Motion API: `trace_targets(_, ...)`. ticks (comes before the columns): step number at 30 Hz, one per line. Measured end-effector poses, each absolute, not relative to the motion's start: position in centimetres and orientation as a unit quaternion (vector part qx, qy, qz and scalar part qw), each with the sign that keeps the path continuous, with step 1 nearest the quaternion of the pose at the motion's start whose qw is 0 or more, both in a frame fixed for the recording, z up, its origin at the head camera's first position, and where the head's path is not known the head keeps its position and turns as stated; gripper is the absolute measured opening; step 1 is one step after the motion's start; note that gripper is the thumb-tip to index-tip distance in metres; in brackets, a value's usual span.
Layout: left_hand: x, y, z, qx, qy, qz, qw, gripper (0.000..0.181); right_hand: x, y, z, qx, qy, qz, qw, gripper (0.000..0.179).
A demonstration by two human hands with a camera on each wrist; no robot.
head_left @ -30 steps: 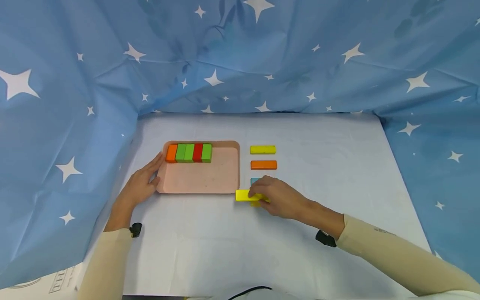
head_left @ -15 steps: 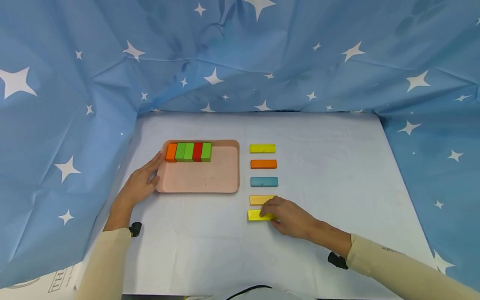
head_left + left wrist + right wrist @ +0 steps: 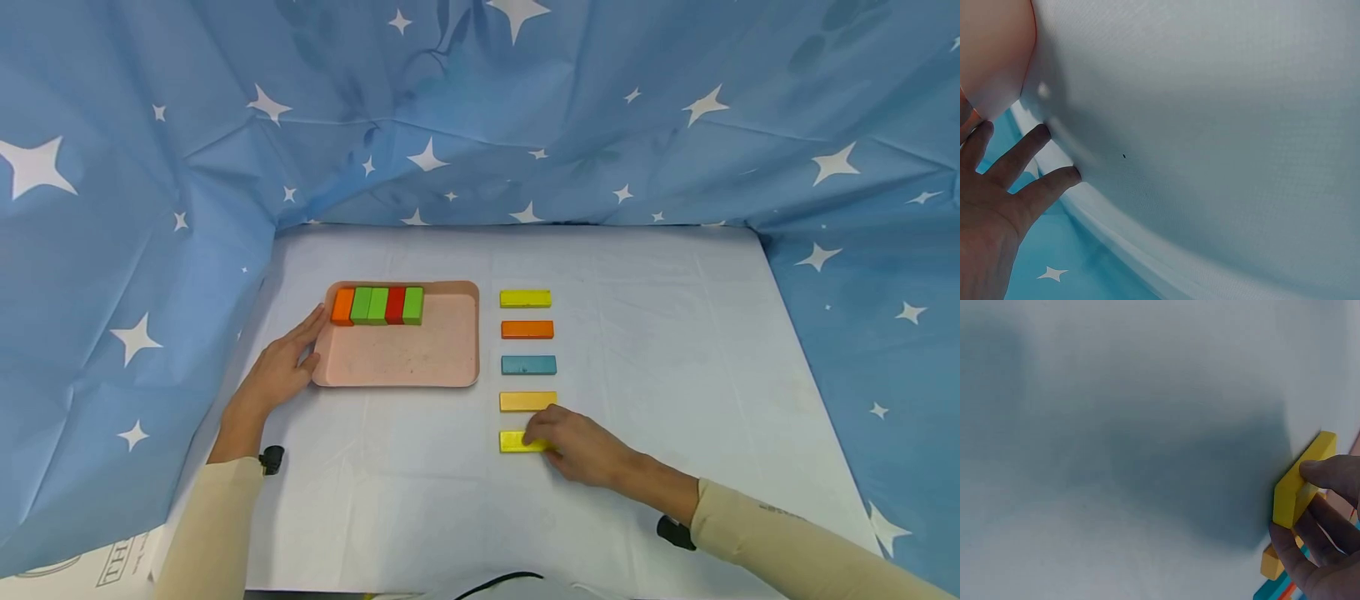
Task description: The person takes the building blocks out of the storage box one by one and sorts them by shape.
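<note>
My right hand (image 3: 576, 443) pinches a bright yellow block (image 3: 1302, 481) between thumb and fingers, at the near end of a column of blocks. Just beyond it lies an amber block (image 3: 527, 402). A blue block (image 3: 528, 365), an orange block (image 3: 527, 330) and another yellow block (image 3: 525, 299) continue the column away from me. At the left end of the pink tray (image 3: 397, 358), my left hand (image 3: 277, 371) rests with straight fingers against the rim. Inside the tray, along its far edge, stand an orange block (image 3: 342, 307), green blocks (image 3: 369, 306) and a red block (image 3: 394, 306).
White cloth (image 3: 660, 333) covers the table. A blue curtain with white stars (image 3: 480, 117) hangs along the back and both sides. A black cable (image 3: 498, 581) shows at the table's near edge, and a white box (image 3: 120, 562) at the lower left.
My right hand has moved the yellow block toward me, from over the blue and amber blocks to the near end of the column. My left hand has stayed at the tray.
</note>
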State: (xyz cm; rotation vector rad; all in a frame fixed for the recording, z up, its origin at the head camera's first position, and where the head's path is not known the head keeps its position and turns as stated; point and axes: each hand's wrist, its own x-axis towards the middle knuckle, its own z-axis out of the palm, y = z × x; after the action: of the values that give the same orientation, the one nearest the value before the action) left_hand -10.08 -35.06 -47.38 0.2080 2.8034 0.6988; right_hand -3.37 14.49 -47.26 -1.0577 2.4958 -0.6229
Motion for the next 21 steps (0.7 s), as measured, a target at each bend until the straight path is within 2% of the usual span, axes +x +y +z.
trace_targets(21,-10.07,-35.04,-47.52,0.072,0.962,0.236,0.117,0.076,-2.95,14.24,-47.66,-0.376,0.888,-0.209,0.164,0.030)
